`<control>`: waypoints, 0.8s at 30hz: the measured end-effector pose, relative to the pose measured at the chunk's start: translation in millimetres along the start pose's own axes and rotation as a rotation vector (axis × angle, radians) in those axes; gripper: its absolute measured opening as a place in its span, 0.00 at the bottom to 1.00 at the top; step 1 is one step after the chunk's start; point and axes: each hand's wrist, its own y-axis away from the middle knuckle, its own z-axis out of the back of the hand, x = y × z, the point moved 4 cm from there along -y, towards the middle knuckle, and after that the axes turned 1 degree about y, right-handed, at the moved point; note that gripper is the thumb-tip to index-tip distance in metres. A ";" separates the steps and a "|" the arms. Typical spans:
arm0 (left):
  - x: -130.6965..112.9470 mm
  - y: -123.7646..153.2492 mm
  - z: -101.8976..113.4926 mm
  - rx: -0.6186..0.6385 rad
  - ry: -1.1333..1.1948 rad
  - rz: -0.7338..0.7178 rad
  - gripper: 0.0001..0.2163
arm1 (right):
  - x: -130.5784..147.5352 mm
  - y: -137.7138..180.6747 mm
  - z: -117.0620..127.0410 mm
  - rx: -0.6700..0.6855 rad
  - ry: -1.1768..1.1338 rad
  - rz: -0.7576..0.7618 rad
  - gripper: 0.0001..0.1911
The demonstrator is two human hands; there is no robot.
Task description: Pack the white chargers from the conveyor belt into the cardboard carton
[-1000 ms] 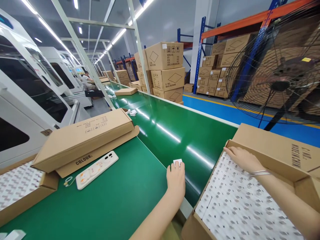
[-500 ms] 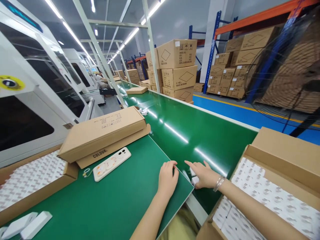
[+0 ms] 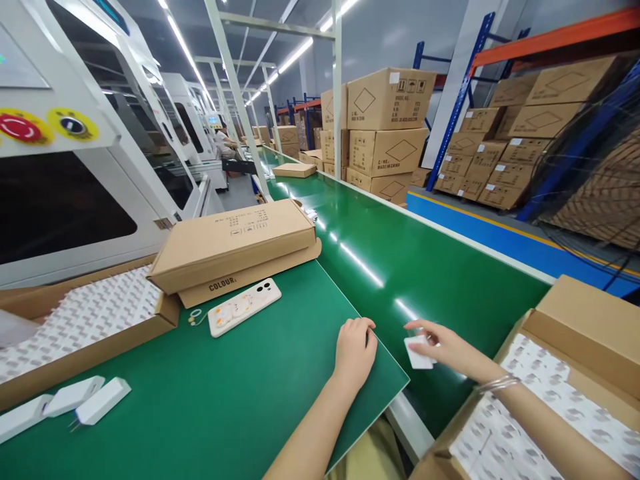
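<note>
A white plug-in charger (image 3: pixel 417 355) is pinched between the thumb and fingers of my right hand (image 3: pixel 434 341), just above the green conveyor belt (image 3: pixel 380 260). My left hand (image 3: pixel 356 343) rests palm down near the edge of the green tabletop (image 3: pixel 240 400), fingers loosely bent, with nothing visible in it. To the right, below my right forearm, an open carton (image 3: pixel 565 300) holds rows of white chargers (image 3: pixel 543 373). Several loose white chargers lie at the table's left, one charger (image 3: pixel 104 401) showing its metal prongs.
A phone in a pale case (image 3: pixel 245 307) lies before a flat cardboard box (image 3: pixel 240 240). Another open carton (image 3: pixel 165 313) of chargers stands left. White machines (image 3: pixel 165 153) line the left side. Stacked cartons (image 3: pixel 387 150) stand beyond the belt. A metal frame post (image 3: pixel 338 93) rises there.
My right hand has closed on a white charger and lifted it from beside the table corner. My left hand keeps its place on the table. The camera view has shifted left.
</note>
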 end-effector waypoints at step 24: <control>0.2 -1.3 0.2 0.037 0.023 0.014 0.09 | 45.9 108.5 -43.0 -0.297 -1.599 -0.332 0.15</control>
